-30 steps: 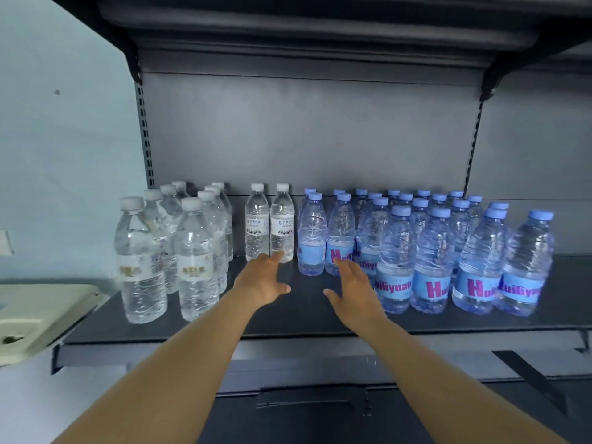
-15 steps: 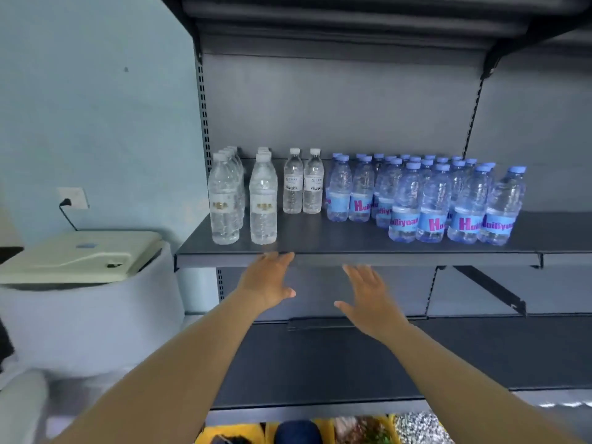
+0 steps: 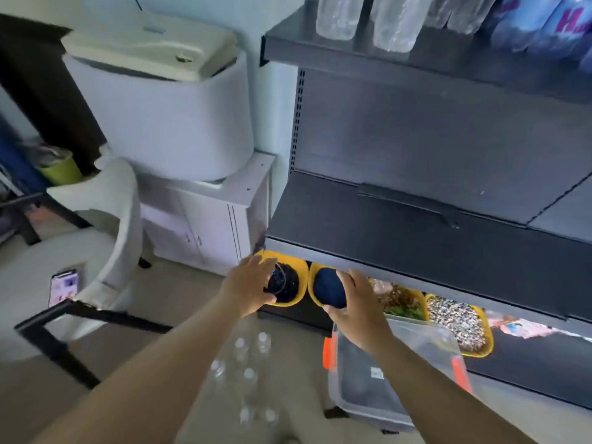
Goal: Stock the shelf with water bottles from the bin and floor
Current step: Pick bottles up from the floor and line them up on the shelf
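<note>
A: Count? Landmark is the clear plastic bin (image 3: 445, 347).
B: Seven-ish white-capped bottles (image 3: 250, 374) on the floor left of it, blurred. Shelf (image 3: 448, 64) above carries more, tops cut off.
A: Hands?
B: Left hand (image 3: 248, 288) and right hand (image 3: 355, 307) spread wide, holding nothing, above the bin. Three yellow tubs (image 3: 480, 350) behind it.

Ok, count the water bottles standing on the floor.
6 water bottles, judged by their white caps: two farthest from the camera, two in the middle, two nearest. The picture is blurred; the arms may hide others.
</note>
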A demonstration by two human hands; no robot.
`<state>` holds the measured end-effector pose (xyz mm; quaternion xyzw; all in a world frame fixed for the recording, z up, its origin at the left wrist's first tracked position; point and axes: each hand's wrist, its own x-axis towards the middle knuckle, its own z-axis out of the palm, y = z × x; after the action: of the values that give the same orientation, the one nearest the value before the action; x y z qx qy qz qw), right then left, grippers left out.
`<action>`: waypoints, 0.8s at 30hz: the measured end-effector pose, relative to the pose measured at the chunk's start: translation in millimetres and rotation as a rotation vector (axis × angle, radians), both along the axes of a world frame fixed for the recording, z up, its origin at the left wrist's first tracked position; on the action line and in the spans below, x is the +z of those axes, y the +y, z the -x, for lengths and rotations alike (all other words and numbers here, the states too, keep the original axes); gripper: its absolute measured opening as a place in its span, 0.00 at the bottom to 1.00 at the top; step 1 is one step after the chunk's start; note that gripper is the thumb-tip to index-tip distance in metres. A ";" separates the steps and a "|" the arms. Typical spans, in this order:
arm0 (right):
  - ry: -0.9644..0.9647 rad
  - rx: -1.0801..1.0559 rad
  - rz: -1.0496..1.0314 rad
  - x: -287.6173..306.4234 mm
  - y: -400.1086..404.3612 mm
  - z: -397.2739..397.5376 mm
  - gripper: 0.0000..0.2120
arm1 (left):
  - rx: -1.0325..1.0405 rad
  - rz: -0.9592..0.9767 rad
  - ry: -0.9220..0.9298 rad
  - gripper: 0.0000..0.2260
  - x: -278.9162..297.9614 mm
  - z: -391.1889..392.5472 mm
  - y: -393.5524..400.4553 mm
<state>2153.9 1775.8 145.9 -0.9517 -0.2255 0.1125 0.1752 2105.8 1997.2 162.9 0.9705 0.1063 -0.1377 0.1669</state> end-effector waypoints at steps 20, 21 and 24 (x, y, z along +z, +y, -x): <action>0.705 -0.180 -0.135 -453.2 33.7 110.5 0.41 | 0.943 0.649 0.279 0.39 -482.0 121.1 13.0; 0.735 -0.223 -0.147 -475.8 32.8 117.2 0.41 | 0.955 0.674 0.264 0.38 -503.4 121.4 11.7; 0.813 -0.314 -0.151 -536.1 32.7 137.4 0.43 | 0.927 0.693 0.263 0.40 -563.4 120.7 9.6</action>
<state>2016.5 1808.5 -390.2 -0.8373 0.0017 0.4329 0.3339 1985.1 2006.7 -400.5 0.6865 0.4879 -0.1961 0.5022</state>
